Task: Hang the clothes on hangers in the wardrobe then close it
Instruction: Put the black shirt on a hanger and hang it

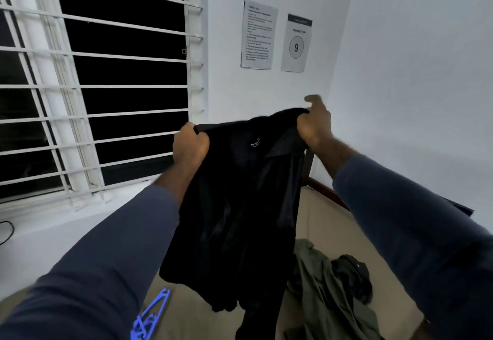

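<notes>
Head view: a black shirt (pixel 240 206) hangs lengthwise above the bed (pixel 314 222), collar up and hem down, with the inside label facing the camera. The left hand (pixel 190 143) has its grip clenched tight on one shoulder. The right hand (pixel 314 126) pinches the other, forefinger raised and blurred. The shirt's lower end runs off the bottom edge, and its label is too blurred to read. On the bed lie blue hangers (pixel 150 315), partly cut off, and an olive garment (pixel 317 286).
</notes>
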The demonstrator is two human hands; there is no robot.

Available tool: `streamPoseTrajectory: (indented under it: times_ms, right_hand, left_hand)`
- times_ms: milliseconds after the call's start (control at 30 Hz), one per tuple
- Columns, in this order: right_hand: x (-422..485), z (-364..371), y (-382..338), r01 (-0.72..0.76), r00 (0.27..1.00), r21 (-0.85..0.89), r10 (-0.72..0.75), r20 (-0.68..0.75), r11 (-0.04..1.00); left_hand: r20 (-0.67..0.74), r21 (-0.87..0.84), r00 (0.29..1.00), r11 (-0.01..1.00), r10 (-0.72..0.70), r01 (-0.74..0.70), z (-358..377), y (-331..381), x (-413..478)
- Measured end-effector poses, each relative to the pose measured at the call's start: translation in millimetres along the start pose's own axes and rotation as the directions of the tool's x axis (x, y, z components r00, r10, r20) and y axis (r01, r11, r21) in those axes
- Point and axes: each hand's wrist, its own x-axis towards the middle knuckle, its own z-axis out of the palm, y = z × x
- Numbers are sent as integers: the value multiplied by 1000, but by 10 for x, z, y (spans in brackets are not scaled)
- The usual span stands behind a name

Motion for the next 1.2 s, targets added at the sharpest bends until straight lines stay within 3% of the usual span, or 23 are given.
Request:
streamPoseTrajectory:
  times_ms: [67, 100, 200, 267, 333, 433, 500, 567, 633, 700, 833, 933, 1000, 1100, 1200]
  right_hand:
    - [-47, -52, 39, 59, 996, -20, -60, -73, 998]
    - [-49, -78, 67, 67, 997, -122, -69, -15, 990]
    - [-88, -186, 183, 57, 990, -384, -2, 142, 921]
    - [-148, -253, 267, 66, 988, -367, -9, 156, 928]
    - [-242, -276, 349, 106, 979, -366, -33, 201, 924]
    - [-405, -329, 498, 234, 915, -478, -26, 403, 846]
    - [-511, -412, 624, 332, 843, -525, 3, 538, 784]
    - [-649, -563, 749, 438, 728, -542, 71, 682, 717]
    - [-799, -748, 837, 490, 613, -545, 176, 770, 680]
    - [-929, -926, 844, 489, 555, -549, 244, 795, 678]
    - [-1169, -1257, 651, 517, 516, -590, 324, 793, 620]
    - [-1268, -1526, 370, 513, 552, -665, 385, 740, 543]
    - [-1268, -1685, 166, 453, 567, -704, 433, 701, 547]
    - [-1232, -1929, -198, 233, 572, -687, 474, 670, 689]
    - [-1226, -2153, -573, 58, 637, -545, 390, 666, 836]
  left_hand:
    - [-136, 76, 985, 993, 105, -95, -43, 74, -114]
    - [-154, 132, 981, 986, 119, -99, -72, 117, -151]
    - [22, 391, 1000, 920, 22, -29, -169, 131, -177]
    - [80, 519, 997, 855, -24, -21, -231, 20, -236]
    - [89, 502, 996, 864, -7, -39, -258, -110, -332]
    - [215, 404, 973, 915, -88, -6, -274, -195, -531]
    - [393, 429, 883, 901, -255, 69, -325, -199, -715]
    - [524, 590, 710, 802, -471, 97, -408, -169, -950]
    - [535, 710, 556, 695, -636, 114, -488, -140, -1162]
    - [532, 733, 505, 668, -680, 128, -539, -37, -1314]
    - [517, 752, 559, 656, -648, 65, -627, 386, -1676]
    - [500, 762, 553, 642, -666, 84, -794, 730, -1920]
    - [497, 726, 595, 678, -632, 113, -941, 974, -2005]
    - [507, 606, 686, 782, -521, 146, -1209, 1407, -2010]
    - [520, 479, 719, 855, -460, 201, -1474, 1827, -1945]
